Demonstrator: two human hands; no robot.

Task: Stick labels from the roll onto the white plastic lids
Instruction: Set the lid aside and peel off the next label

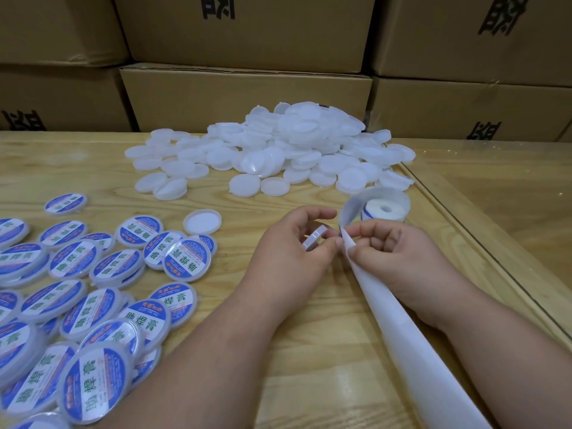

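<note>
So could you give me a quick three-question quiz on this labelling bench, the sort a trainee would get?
1. True or false: the labelled lids lie to the right of the person's hands.
2. What does the left hand hold? A) a white lid B) a pen C) a cardboard box
3. Fill in: the label roll sits just in front of the pile of ______ lids.

Key
1. False: they lie to the left on the wooden table.
2. A: a lid sits edge-on between its fingers, while the right hand pinches the backing strip.
3. Unlabelled (plain white).
</note>
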